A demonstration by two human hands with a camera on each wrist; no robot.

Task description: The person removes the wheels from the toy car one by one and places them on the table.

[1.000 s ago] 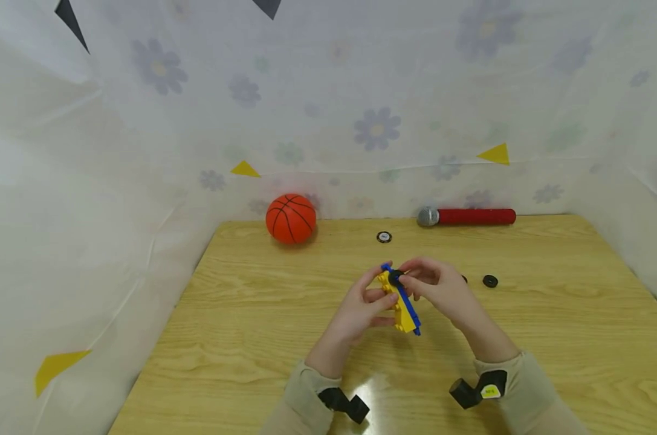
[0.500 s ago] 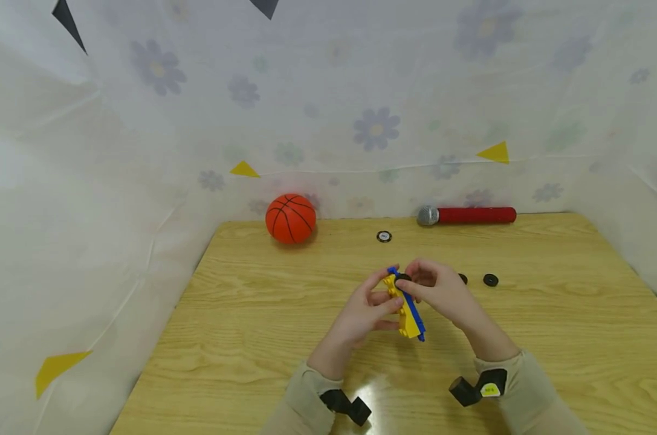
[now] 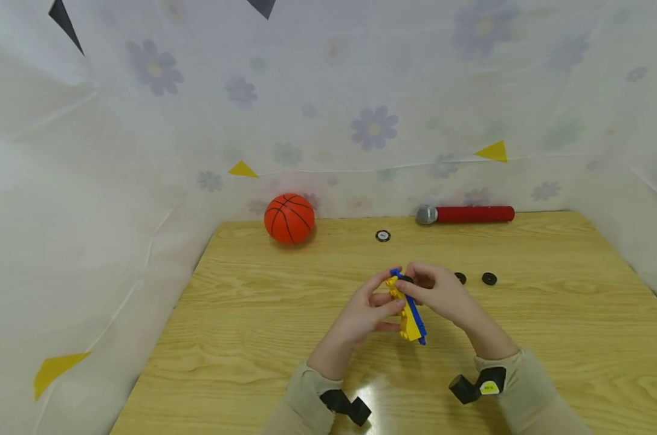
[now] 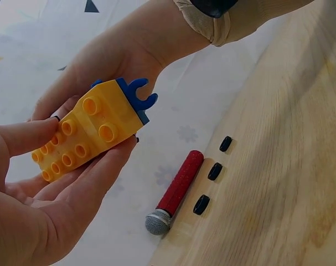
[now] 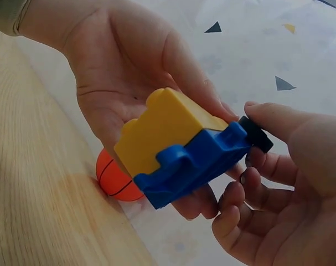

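Head view. A wooden table (image 3: pixel 263 314) is enclosed by flower-printed white sheeting. Above its middle, both hands hold a toy block assembly (image 3: pixel 407 311): a yellow studded brick with a blue chassis piece along its right side, standing on end and tilted. The left hand (image 3: pixel 363 314) grips the yellow side with curled fingers. The right hand (image 3: pixel 439 293) pinches a small black wheel (image 3: pixel 407 279) against the far end of the blue piece. Two loose black wheels (image 3: pixel 489 278) lie just right of the hands. A round black-and-white disc (image 3: pixel 382 235) lies farther off. An orange mini basketball (image 3: pixel 289 218) sits at the far left edge, and a red toy microphone (image 3: pixel 464 214) lies along the far edge to the right.

Left wrist view. The yellow brick (image 4: pixel 84 130) shows its studs, cradled between thumb and fingers; a blue clip end (image 4: pixel 137 95) juts out. Three black wheels (image 4: pixel 214 171) and the microphone (image 4: pixel 176 191) lie on the table beyond.

Right wrist view. The blue chassis (image 5: pixel 192 163) sits under the yellow brick (image 5: pixel 165 124) in the left palm. The right thumb and fingers pinch the black wheel (image 5: pixel 256 134) at the chassis end. The basketball (image 5: pixel 115 180) shows behind.
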